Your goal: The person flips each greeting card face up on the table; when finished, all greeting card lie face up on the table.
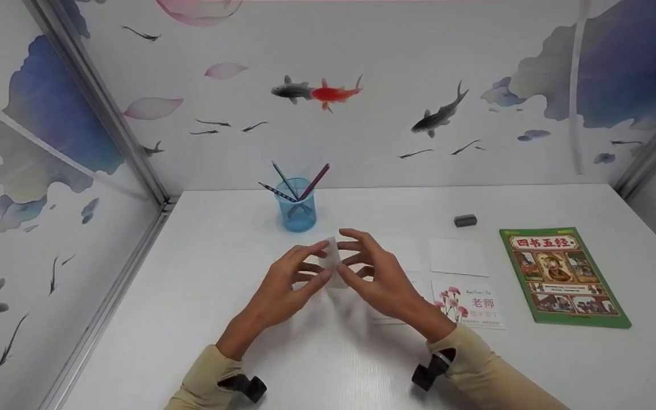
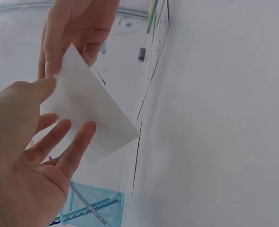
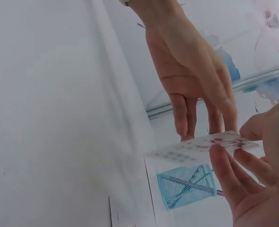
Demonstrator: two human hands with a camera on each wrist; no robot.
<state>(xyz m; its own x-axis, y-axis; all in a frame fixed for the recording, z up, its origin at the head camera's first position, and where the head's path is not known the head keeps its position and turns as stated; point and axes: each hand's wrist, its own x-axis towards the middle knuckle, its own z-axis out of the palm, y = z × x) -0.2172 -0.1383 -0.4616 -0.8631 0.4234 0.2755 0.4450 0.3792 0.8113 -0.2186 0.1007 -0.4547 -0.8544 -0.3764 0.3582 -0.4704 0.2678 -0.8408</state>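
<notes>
Both hands hold a small card up over the white table, between them. In the head view the card (image 1: 332,259) is nearly edge-on, with my left hand (image 1: 285,285) at its left side and my right hand (image 1: 382,279) at its right. Its plain white face (image 2: 87,104) fills the middle of the left wrist view, where the left thumb and fingertips pinch it near a side edge. Seen from the right wrist, the other face (image 3: 224,142) carries red flowers and blurred print, and the right thumb and fingers grip its near end.
Beyond the hands stands a blue mesh pencil cup (image 1: 298,213) with several pencils. Right of the hands lie a blank white card (image 1: 459,257) and a flower-printed card (image 1: 470,304), other cards partly hidden by the right arm. Farther right are a dark eraser (image 1: 465,220) and a green-edged book (image 1: 564,276).
</notes>
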